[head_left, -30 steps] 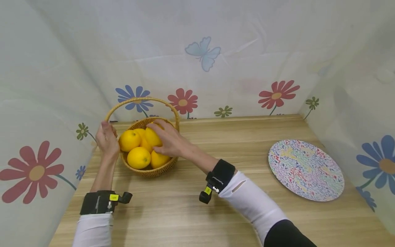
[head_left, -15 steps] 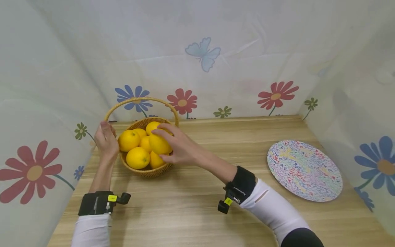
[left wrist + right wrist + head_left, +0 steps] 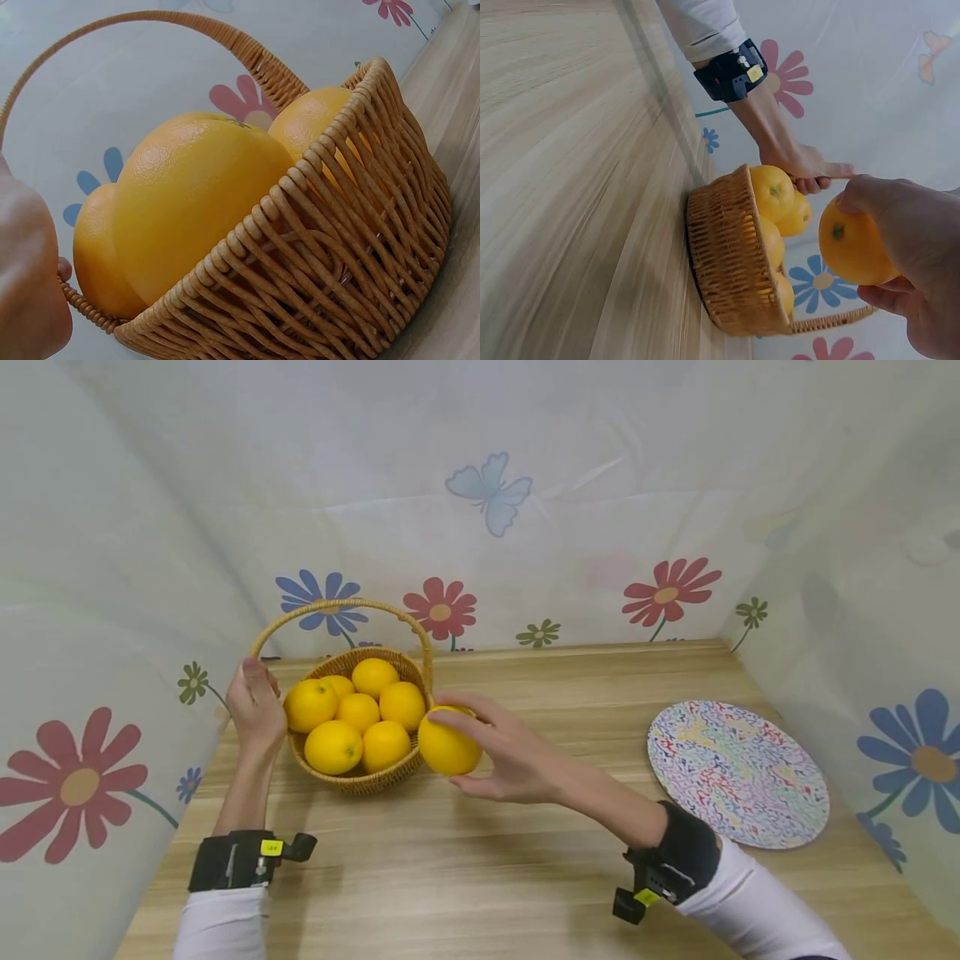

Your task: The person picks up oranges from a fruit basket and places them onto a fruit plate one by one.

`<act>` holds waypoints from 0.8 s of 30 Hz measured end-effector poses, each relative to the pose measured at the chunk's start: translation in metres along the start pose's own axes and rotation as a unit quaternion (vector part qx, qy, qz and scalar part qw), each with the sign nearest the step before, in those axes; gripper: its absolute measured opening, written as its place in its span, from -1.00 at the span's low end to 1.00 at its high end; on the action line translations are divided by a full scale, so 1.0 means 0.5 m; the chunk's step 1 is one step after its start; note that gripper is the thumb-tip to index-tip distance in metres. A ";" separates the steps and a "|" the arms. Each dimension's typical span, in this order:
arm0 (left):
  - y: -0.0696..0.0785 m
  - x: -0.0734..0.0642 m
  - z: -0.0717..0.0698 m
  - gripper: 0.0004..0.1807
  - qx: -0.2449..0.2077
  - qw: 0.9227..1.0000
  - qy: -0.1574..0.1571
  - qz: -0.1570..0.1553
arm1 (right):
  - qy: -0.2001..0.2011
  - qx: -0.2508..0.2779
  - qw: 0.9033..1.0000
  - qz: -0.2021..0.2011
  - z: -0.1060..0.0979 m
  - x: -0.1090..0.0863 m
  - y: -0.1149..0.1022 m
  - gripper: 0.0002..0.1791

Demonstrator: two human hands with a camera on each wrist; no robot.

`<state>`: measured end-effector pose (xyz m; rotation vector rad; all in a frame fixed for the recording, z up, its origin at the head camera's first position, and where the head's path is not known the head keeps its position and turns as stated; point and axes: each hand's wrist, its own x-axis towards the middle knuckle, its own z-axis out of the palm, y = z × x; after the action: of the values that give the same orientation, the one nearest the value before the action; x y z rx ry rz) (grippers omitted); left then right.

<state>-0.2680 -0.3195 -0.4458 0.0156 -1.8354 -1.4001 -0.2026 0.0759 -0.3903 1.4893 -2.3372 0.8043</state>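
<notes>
My left hand (image 3: 255, 706) grips the left side of the handle (image 3: 337, 603) of a wicker basket (image 3: 363, 783). Several yellow-orange oranges (image 3: 333, 747) lie heaped inside it; the left wrist view shows one large orange (image 3: 195, 202) close behind the woven rim. Just right of the basket, my right hand (image 3: 513, 752) holds a single orange (image 3: 448, 743) between thumb and fingers. In the right wrist view that held orange (image 3: 851, 244) shows its green stem end, and it is apart from the basket.
A round plate (image 3: 738, 774) with a multicoloured squiggle pattern lies at the right on the wooden table (image 3: 480, 868). White cloth walls (image 3: 585, 460) printed with flowers and a butterfly close off the back and both sides.
My right hand has lifted an orange out of the basket and moved it right and toward me, past the rim. My left hand has stayed on the handle.
</notes>
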 end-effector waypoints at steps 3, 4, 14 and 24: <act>0.001 -0.001 0.002 -0.39 0.000 1.000 0.000 0.001 | 0.027 -0.002 1.000 0.004 -0.020 -0.043 0.009 -0.07; 0.002 -0.001 0.003 -0.39 0.001 1.000 0.000 0.000 | 0.035 -0.003 0.999 0.006 -0.027 -0.056 0.013 -0.06; 0.004 -0.006 0.000 -0.44 0.002 1.000 0.010 0.004 | 0.061 -0.048 0.994 0.079 -0.113 -0.179 0.067 0.01; 0.001 -0.004 0.003 -0.38 -0.001 1.000 0.015 0.004 | 0.102 -0.147 0.963 0.202 -0.202 -0.312 0.141 0.07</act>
<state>-0.2673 -0.3168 -0.4466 0.0278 -1.8078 -1.3901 -0.2042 0.2742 -0.4064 0.7819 -2.4959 0.6255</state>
